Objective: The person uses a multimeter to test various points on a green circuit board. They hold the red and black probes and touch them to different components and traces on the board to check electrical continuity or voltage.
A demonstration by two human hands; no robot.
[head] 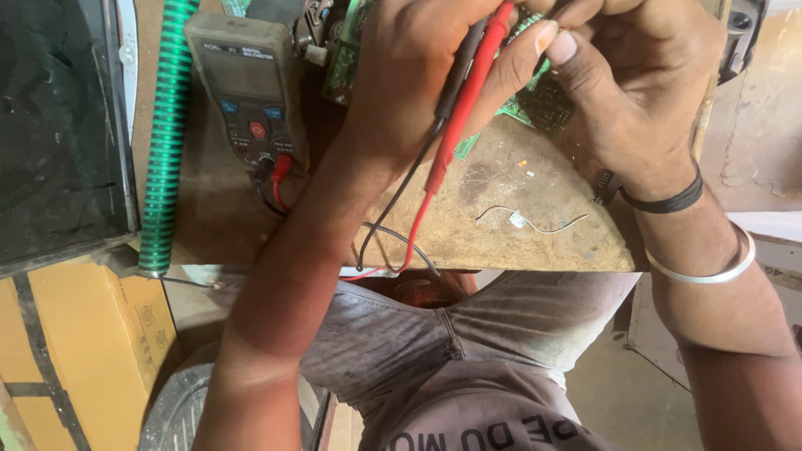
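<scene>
- Left hand [418, 75] is closed around two test probes at once, the red probe [464, 108] and the black probe [455, 79], both running up toward 12 o'clock where their tips go out of view behind the fingers.
- Right hand [635, 83] is curled in from 2 o'clock, thumb and fingers pressed onto the green circuit board [543, 100]; whether it pinches a part or only steadies the board I cannot tell.
- The circuit board sits at the far edge of the wooden counter [535, 234], mostly hidden under both hands.
- The meter [249, 92] lies at 10 o'clock, its red and black leads [276, 188] plugged in at its near end and looping off the front edge of the counter.
- Risk: two probes in one grip sit close together; a small slip could bridge their tips or touch neighbouring solder points, giving a false reading or a short.
- Risk: slack lead hangs over the lap; a knee or forearm catching it could drag the meter or jerk the probes off the board.
- Risk: the screen is off to the side, so reading it means looking away from the tips.
- Risk: a loose bent wire with a small white part [518, 220] lies at 5 o'clock of the board, near the right wrist; a sleeve or wrist sweep could knock it off the counter.
- A green ribbed hose [163, 142] stands just left of the meter, leaving it little room.
</scene>
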